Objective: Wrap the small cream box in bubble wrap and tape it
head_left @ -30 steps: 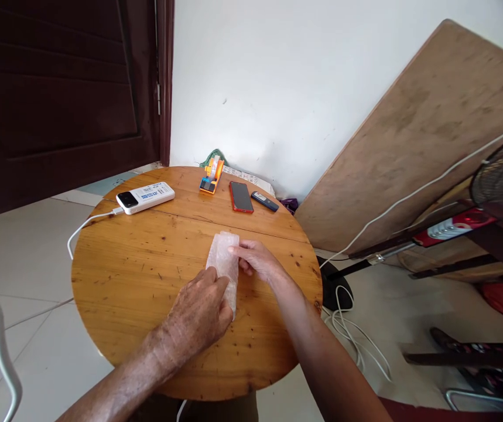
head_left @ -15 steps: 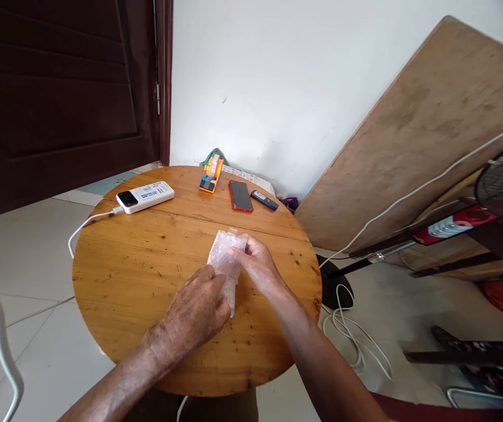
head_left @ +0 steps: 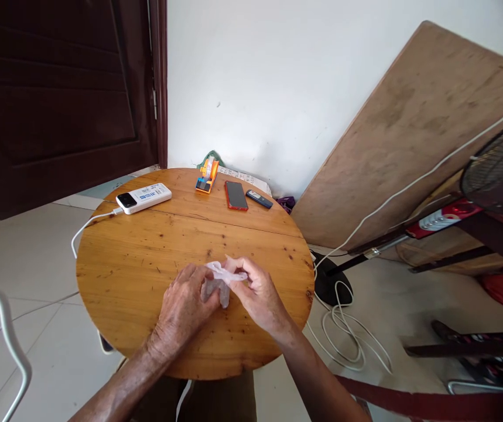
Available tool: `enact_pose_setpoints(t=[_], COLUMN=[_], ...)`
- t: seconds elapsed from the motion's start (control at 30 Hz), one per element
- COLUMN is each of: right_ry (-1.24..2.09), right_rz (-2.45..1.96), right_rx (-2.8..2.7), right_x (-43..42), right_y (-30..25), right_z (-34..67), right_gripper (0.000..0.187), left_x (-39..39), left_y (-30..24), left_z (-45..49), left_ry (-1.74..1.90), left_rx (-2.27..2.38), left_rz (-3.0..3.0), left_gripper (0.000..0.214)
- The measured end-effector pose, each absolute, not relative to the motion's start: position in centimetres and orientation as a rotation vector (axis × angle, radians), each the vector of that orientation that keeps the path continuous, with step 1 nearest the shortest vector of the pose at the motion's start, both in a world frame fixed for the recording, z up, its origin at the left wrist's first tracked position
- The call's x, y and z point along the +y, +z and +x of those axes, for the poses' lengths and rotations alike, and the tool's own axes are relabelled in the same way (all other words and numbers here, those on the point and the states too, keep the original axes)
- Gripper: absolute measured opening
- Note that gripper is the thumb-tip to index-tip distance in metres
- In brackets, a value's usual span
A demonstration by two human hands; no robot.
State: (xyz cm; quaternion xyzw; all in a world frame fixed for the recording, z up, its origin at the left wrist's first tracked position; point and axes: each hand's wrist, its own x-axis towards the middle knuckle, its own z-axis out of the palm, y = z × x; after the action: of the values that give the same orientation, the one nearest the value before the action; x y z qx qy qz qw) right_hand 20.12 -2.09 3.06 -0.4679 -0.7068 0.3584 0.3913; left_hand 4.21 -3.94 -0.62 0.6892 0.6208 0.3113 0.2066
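Between my hands, over the near half of the round wooden table (head_left: 123,281), is a crumpled piece of bubble wrap (head_left: 216,287), whitish and see-through. My left hand (head_left: 187,296) grips its left side, thumb below and fingers curled over the top. My right hand (head_left: 257,290) pinches the right end between thumb and forefinger. The upper edge of the wrap is bunched, and a part of it hangs down toward the tabletop. Whether anything lies inside the wrap I cannot tell.
Toward the back of the table are an orange tape dispenser (head_left: 207,174), a red-edged phone (head_left: 236,195) and a small dark device (head_left: 259,198). A white power bank (head_left: 143,198) with a cable lies at left. To the right stands a fan (head_left: 501,170) beside a leaning board (head_left: 404,129).
The bubble wrap lay flat and long across the table; now it is lifted, tilted and bunched. My right hand came nearer to me, and my left hand turned and shifted slightly left.
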Motion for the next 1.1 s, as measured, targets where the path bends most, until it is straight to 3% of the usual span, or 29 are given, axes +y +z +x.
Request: enact_pose_setpoints(t=[0.1, 0.3, 0.6, 0.87, 0.97, 1.1], right_ry=[0.779, 0.387, 0.330, 0.300, 0.267, 0.197], right_rz=[-1.144, -0.996, -0.956, -0.927, -0.955, -0.965], right_rx=[-1.855, -1.919, -1.963, -2.061, -2.108, -2.182], right_x=[-3.5, -5.4, -5.4, -5.7, -6.0, -6.1], right_y=[1.9, -1.4, -1.0, -1.6, -2.3, -3.0], right_z=[19.9, 19.3, 20.2, 20.4, 20.3, 20.5], right_gripper=[0.013, 0.026, 0.025, 0.029, 0.037, 0.046], left_x=[-4.1, -3.7, -3.4, -3.3, -3.4, -3.4], left_y=[-0.8, -2.4, -3.7, -2.7, -2.2, -1.8], left_z=[4.2, 3.3, 2.4, 2.1, 1.0, -0.6], left_ry=[0.899, 1.155, 1.191, 1.050, 0.970, 0.867], left_rx=[1.757, 1.631, 1.362, 1.328, 1.243, 1.108], left_rz=[1.834, 1.952, 2.071, 2.035, 2.007, 2.096], left_gripper=[0.016, 0.057, 0.029, 0.019, 0.023, 0.044])
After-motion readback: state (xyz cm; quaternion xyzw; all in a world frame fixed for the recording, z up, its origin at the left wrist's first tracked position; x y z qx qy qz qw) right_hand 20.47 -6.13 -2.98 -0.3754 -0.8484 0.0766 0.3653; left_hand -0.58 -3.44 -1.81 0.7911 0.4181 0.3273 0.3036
